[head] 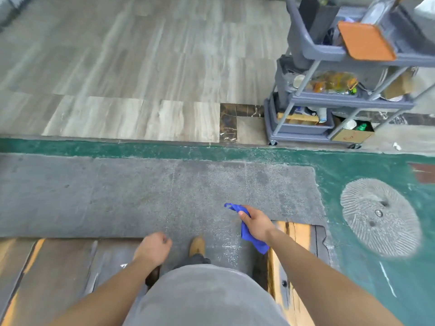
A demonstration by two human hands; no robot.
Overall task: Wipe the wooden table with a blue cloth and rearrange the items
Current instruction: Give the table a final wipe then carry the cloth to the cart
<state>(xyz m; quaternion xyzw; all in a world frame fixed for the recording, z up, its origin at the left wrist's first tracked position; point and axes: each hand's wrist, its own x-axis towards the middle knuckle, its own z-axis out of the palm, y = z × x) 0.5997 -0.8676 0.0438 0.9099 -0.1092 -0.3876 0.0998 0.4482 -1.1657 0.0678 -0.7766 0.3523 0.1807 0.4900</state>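
Fingers of R hand (255,223) clamped on blue cloth (249,236), L hand (154,248) fisted, 3-tier cart (329,97) w/ orange tray (366,41).

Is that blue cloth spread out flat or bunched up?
Bunched up. The blue cloth is gripped in the right hand, with one end poking above the fist and the rest hanging crumpled below it.

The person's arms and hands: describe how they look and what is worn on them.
Both forearms are bare from the bottom edge of the picture to the wrists; no sleeves show. The left hand and the right hand wear no gloves. No watch, bracelet or ring can be made out, though the picture is soft. Nothing is marked on either arm.
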